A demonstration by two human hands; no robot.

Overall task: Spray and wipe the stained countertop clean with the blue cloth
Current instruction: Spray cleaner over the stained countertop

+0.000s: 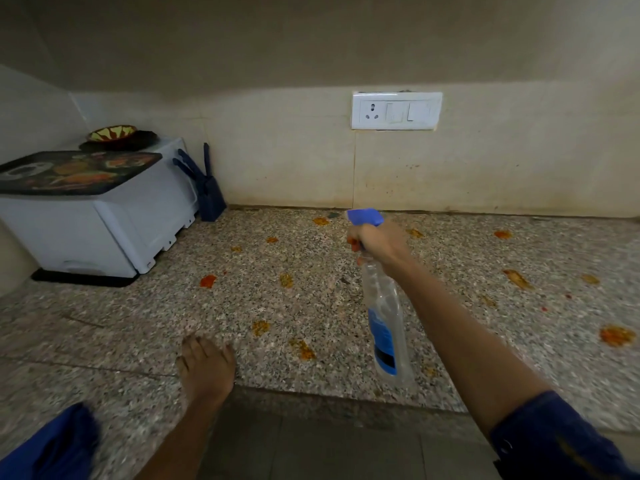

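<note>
The right hand (375,239) grips the spray bottle (384,306) (nozzle toward the wall, base toward the camera); the left hand (206,367) lies flat.

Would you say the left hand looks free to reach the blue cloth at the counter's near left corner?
Probably yes. The left hand lies flat and empty on the countertop, with bare granite between it and the blue cloth. The right hand holds the spray bottle.

Beige tiled wall (277,150) with white switch plate (397,110); white appliance (104,223) at left
</note>
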